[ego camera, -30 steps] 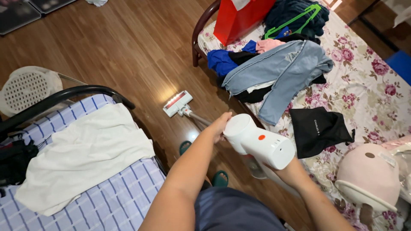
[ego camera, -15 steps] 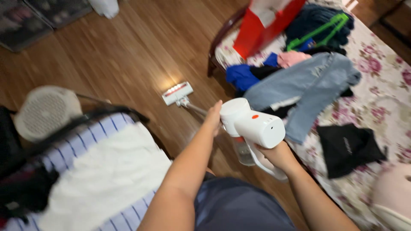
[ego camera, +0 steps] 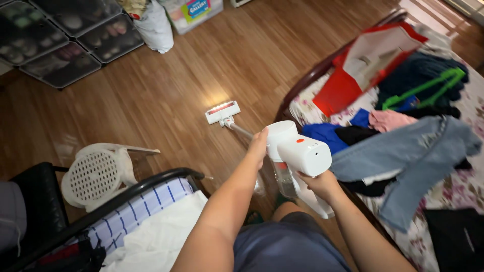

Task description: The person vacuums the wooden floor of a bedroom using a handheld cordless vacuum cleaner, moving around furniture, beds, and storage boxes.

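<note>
Farther along glossy wood planks, lit floor head; both hands grasping smooth white vacuum.

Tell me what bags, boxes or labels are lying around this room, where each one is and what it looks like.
Red paper bag: on the flowered bed at right, tipped over, pale inside.
Clear storage box: top edge on the wooden floor, with a colourful label in blue, yellow and red.
White plastic bag: beside that box, bulging.
Dark see-through shoe boxes: stacked at top left.
</note>
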